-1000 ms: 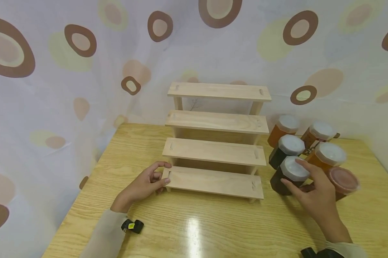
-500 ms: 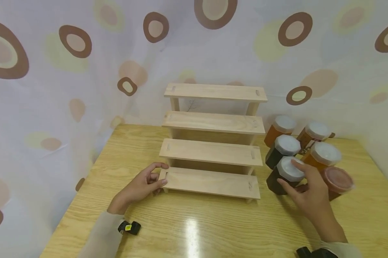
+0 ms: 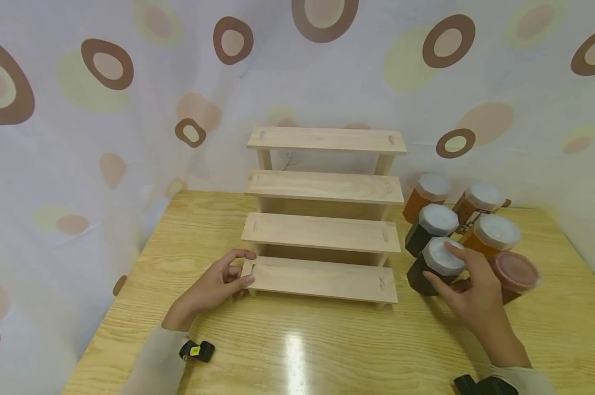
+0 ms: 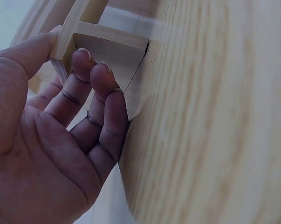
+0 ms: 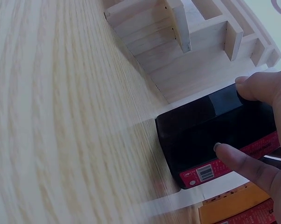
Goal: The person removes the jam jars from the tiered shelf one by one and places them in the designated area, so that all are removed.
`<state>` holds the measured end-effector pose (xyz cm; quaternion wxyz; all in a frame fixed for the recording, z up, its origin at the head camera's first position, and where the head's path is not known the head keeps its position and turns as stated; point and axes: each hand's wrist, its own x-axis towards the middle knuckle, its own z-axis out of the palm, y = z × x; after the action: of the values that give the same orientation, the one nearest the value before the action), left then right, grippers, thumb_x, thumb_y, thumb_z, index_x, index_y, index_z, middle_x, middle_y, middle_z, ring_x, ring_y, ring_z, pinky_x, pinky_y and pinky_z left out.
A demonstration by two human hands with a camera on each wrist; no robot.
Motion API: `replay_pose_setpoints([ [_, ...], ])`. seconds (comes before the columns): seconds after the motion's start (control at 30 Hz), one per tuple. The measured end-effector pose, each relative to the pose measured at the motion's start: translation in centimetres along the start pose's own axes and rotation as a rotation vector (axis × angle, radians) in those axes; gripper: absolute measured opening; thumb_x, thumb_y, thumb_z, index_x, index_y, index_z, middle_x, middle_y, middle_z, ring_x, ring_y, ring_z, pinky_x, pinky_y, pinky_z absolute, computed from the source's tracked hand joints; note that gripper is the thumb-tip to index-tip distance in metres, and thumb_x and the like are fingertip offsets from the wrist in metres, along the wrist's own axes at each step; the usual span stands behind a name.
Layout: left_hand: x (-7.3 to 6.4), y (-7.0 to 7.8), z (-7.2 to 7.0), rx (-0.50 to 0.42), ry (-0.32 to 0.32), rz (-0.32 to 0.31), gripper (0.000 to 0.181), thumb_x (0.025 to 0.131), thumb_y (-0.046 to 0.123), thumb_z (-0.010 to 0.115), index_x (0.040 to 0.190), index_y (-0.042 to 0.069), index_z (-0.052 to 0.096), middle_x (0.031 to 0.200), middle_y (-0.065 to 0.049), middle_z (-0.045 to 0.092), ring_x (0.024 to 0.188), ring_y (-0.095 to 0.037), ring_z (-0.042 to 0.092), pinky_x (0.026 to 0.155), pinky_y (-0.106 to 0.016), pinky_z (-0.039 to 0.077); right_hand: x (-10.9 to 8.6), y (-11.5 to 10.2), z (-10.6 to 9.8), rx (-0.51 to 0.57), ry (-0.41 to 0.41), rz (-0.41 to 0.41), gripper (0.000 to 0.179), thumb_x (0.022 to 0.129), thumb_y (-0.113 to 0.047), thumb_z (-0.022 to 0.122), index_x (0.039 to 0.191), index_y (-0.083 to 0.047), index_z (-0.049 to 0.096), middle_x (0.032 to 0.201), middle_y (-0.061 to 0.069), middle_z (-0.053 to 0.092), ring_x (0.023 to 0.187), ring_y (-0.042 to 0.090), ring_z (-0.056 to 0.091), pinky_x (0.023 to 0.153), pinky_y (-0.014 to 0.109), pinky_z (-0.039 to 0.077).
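A pale wooden step shelf (image 3: 322, 231) with stacked tiers stands in the middle of the head view. My left hand (image 3: 213, 285) pinches the left end of its lowest board between thumb and index finger; the other fingers curl in under the end, as the left wrist view shows. At the right, my right hand (image 3: 477, 291) grips a dark jar (image 3: 420, 277) with a white lid. In the right wrist view the jar (image 5: 191, 135) has a red label with a barcode, the thumb on one side and a finger on the other. Its base is close over the table.
Several other jars crowd round the held one: a dark jar (image 3: 438, 222) behind it, orange jars (image 3: 497, 233) (image 3: 416, 206) with white lids, a jar with printed writing (image 3: 475, 206), and one with a reddish lid (image 3: 517, 269). A patterned curtain (image 3: 327, 82) hangs behind the wooden table (image 3: 218, 356).
The whole scene has slid slightly left in the head view. Both hands keep the same holds on the shelf and the dark jar.
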<state>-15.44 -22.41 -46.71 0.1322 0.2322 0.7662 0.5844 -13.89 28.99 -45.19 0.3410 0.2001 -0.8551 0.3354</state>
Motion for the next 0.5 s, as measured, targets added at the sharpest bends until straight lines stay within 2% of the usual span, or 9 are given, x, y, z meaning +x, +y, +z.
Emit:
replay_pose_setpoints([
  [0.27, -0.07, 0.22, 0.01, 0.005, 0.007, -0.015, 0.041, 0.106, 0.01, 0.061, 0.144, 0.01, 0.045, 0.065, -0.018, 0.049, 0.059, -0.029, 0.054, 0.057, -0.029, 0.047, 0.31, 0.11, 0.52, -0.019, 0.069, -0.083, 0.081, 0.093, -0.063, 0.066, 0.125, 0.011, 0.064, 0.11, 0.031, 0.062, 0.093, -0.003, 0.048, 0.057, 0.009, 0.043],
  [0.5, -0.08, 0.23, 0.15, -0.013, 0.005, -0.019, 0.042, 0.106, 0.009, 0.061, 0.144, 0.008, 0.044, 0.067, -0.023, 0.049, 0.059, -0.026, 0.054, 0.057, -0.028, 0.048, 0.02, -0.1, 0.05, -0.048, 0.015, -0.041, 0.082, 0.093, -0.063, 0.065, 0.129, 0.01, 0.062, 0.113, 0.03, 0.061, 0.094, 0.0, 0.046, 0.059, 0.011, 0.045],
])
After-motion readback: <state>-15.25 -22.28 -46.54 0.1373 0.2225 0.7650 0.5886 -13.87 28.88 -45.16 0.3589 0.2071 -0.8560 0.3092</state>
